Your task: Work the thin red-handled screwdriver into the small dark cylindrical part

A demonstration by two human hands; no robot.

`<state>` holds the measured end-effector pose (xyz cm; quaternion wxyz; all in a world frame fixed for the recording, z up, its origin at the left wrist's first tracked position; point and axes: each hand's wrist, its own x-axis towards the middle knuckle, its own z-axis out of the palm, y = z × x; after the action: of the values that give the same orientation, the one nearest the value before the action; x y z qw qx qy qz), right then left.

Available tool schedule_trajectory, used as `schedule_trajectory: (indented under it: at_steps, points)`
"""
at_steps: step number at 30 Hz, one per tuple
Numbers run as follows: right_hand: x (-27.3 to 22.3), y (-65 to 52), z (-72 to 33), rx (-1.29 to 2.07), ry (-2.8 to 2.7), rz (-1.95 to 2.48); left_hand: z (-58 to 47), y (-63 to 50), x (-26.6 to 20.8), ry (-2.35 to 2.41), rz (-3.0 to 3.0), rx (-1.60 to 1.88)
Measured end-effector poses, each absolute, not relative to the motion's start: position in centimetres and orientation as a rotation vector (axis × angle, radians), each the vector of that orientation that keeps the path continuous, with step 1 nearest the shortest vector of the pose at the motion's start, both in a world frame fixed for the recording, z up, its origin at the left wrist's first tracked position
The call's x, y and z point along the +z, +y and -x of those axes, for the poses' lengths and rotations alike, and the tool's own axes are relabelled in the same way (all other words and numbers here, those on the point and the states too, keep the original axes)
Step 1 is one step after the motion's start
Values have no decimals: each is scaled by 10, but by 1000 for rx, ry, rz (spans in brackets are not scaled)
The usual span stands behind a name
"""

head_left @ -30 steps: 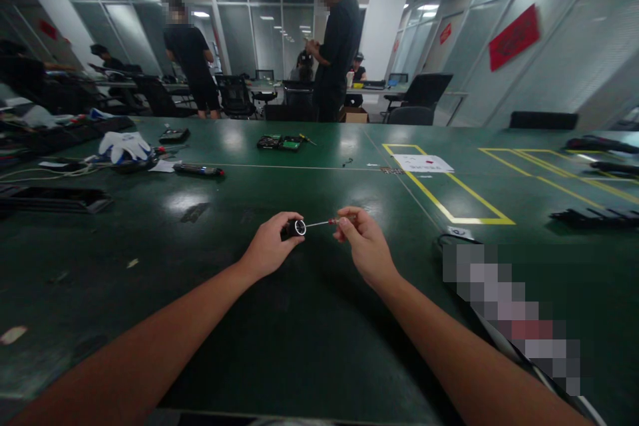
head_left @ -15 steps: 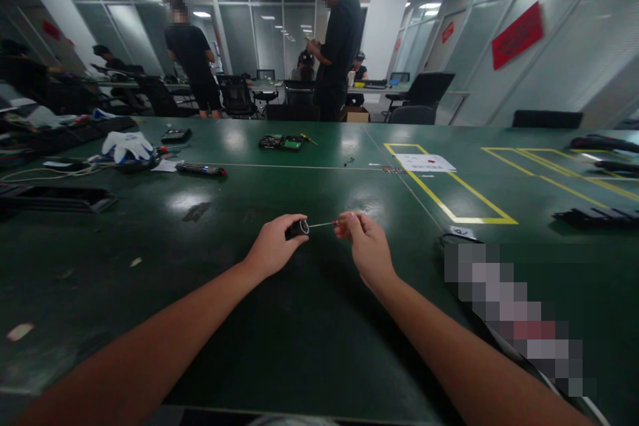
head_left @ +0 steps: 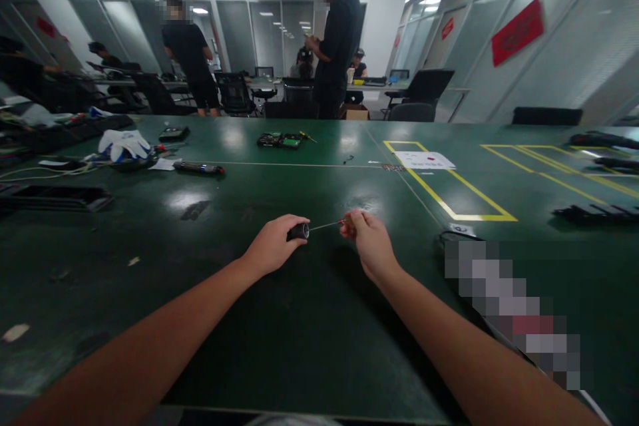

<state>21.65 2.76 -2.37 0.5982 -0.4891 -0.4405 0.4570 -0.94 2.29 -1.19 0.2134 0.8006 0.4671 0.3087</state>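
My left hand [head_left: 274,243] pinches a short black cylinder [head_left: 298,232] between thumb and fingers, its pale-rimmed end facing right. Closed fingers of my right hand [head_left: 367,239] hold a thin metal rod with a red end [head_left: 327,225], like a slim screwdriver; most of its grip is hidden. The rod points left, with its tip at the cylinder's rimmed end. I cannot tell whether the tip is inside or just touching. Both hands are above the green tabletop [head_left: 279,346].
A power strip, partly blurred out [head_left: 504,299], lies by my right forearm. Farther off are an open tool case [head_left: 280,140], white gloves [head_left: 124,145], a dark pen-like tool [head_left: 198,168] and a paper sheet [head_left: 424,160] across yellow tape. Two people stand beyond the table.
My right hand has shifted slightly right, and a longer stretch of the rod shows between the hands. My left hand keeps its hold on the cylinder.
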Motion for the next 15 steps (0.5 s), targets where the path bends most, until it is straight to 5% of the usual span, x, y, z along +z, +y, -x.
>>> schedule_trajectory:
  at_steps: [15]
  points:
    - [-22, 25, -216, 1000, -1120, 1079, 9, 19, -11, 1259, -2113, 990]
